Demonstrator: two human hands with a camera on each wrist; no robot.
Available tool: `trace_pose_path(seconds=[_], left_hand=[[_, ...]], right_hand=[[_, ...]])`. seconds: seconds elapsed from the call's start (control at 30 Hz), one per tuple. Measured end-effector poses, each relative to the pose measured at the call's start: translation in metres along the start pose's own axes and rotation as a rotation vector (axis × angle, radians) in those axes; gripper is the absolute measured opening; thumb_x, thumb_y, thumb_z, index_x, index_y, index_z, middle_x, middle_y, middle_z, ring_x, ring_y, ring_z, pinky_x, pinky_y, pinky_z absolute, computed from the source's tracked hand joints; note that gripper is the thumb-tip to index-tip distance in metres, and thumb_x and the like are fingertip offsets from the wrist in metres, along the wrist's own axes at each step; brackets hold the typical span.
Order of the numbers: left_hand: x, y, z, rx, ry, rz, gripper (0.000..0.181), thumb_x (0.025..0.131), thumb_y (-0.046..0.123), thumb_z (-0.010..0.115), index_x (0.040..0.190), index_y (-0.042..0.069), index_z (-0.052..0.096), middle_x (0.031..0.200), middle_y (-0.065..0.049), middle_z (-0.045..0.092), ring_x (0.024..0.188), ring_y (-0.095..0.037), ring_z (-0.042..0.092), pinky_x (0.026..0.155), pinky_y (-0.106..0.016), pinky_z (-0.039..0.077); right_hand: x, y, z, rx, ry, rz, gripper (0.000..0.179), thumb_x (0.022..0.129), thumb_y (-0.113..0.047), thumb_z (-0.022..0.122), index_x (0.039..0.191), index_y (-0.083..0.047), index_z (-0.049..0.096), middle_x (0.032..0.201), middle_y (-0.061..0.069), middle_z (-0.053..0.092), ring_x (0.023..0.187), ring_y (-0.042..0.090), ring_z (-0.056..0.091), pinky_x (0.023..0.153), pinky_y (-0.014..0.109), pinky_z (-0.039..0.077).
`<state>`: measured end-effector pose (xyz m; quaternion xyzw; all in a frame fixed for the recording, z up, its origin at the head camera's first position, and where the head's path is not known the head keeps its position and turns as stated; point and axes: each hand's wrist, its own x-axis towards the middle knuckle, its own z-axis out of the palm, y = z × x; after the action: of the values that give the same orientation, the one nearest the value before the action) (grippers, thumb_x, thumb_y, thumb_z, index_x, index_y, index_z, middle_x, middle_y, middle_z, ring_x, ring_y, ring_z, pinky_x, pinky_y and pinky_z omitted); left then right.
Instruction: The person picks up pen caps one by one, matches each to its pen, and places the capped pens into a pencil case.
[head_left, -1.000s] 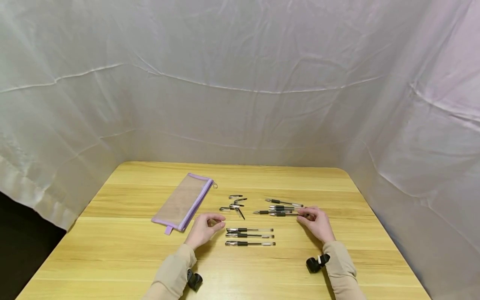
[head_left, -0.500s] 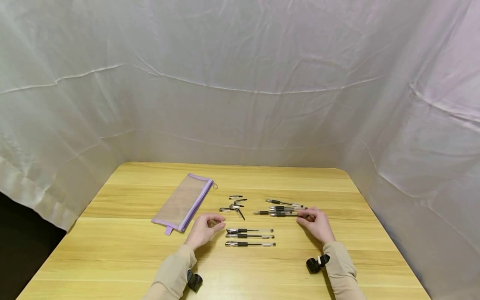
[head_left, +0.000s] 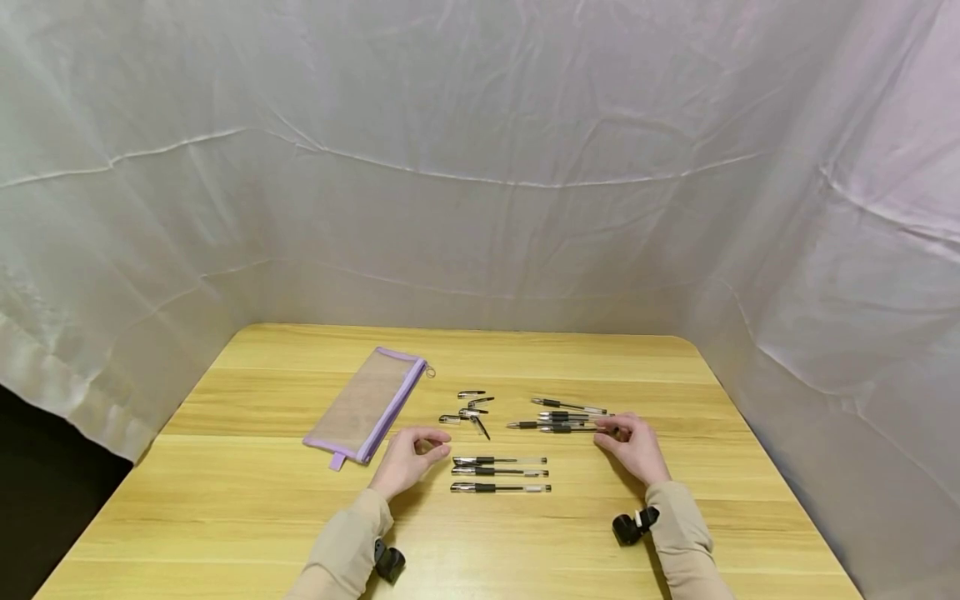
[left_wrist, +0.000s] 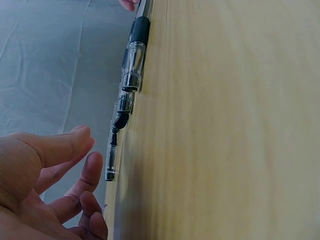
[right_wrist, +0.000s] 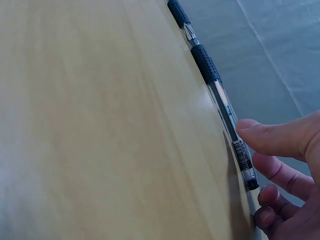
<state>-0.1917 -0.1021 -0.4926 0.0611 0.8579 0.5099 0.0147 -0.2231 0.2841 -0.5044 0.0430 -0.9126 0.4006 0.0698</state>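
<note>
Purple-edged mesh makes up the pouch (head_left: pixel 363 398), flat on the table (head_left: pixel 225 517) and leftmost of the things there, probably put aside to free the middle for handwork. Right of the pouch's middle lie the loose caps (head_left: pixel 472 411) in a small scatter; farther right from the pouch, the bare pens (head_left: pixel 564 417) sit in a rough bundle. That split seems meant to give each hand its own supply — and the bare tips face the pouch, so also the caps. To the right of the pouch's near end, closer to the person, three capped pens (head_left: pixel 487 472) lie side by side, capped ends toward the pouch; the row looks sorted apart on purpose.

The left hand (head_left: pixel 407 458) is just right of the pouch's near corner, thumb and fingers loosely curved, spread, nothing between them. The right hand (head_left: pixel 633 448), farthest from the pouch, has thumb and fingers set about the rear end of one bare pen; whether they pinch it or merely lie beside it, I cannot tell. Approaching from that end would leave the tip free, which may be the reason.

Barrels are clear with a dark refill, a black textured grip and a silvery tip. The right wrist view shows a barcode label just ahead of the black rear plug — the caps look clear too, with dark clips
</note>
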Motion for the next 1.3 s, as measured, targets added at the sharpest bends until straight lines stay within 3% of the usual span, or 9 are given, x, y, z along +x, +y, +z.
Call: trace_pose_path(seconds=[0.27,0.57,0.97,1.3], left_hand=[[0.0002,-0.0002,0.0005,-0.001,0.0,-0.008,0.016,0.087,0.008,0.075,0.103,0.005,0.076,0.097,-0.008,0.076,0.077,-0.013,0.058,0.068,-0.023,0.047],[0.0005,-0.0003,0.0003,0.002,0.004,-0.002,0.016,0.088,0.008,0.075,0.103,0.004,0.076,0.098,-0.009,0.076,0.078,-0.012,0.059,0.07,-0.023,0.047],[0.0008,-0.0015,0.0007,-0.001,0.005,0.001,0.015,0.087,0.007,0.075,0.102,0.004,0.076,0.095,-0.008,0.076,0.077,-0.012,0.058,0.069,-0.022,0.047],[0.0012,-0.0017,0.0004,-0.003,0.008,0.01,0.015,0.087,0.006,0.075,0.101,0.003,0.076,0.096,-0.009,0.076,0.077,-0.012,0.058,0.069,-0.021,0.047]], right_hand=[[0.0005,-0.0005,-0.0002,-0.016,-0.012,-0.002,0.024,0.087,-0.004,0.075,0.111,-0.003,0.076,0.102,0.015,0.067,0.084,0.016,0.052,0.074,0.024,0.042],[0.0012,-0.0023,0.0,-0.03,-0.018,0.004,0.025,0.088,-0.005,0.075,0.114,-0.003,0.075,0.1,0.014,0.065,0.079,0.013,0.046,0.07,0.024,0.038],[0.0016,-0.0054,0.0004,-0.063,-0.048,0.054,0.017,0.087,-0.004,0.075,0.104,-0.001,0.076,0.101,0.016,0.065,0.084,0.019,0.055,0.073,0.027,0.044],[0.0023,-0.004,0.0012,-0.11,-0.066,0.038,0.011,0.085,-0.005,0.077,0.096,-0.004,0.078,0.099,0.013,0.064,0.088,0.022,0.056,0.078,0.033,0.043]])
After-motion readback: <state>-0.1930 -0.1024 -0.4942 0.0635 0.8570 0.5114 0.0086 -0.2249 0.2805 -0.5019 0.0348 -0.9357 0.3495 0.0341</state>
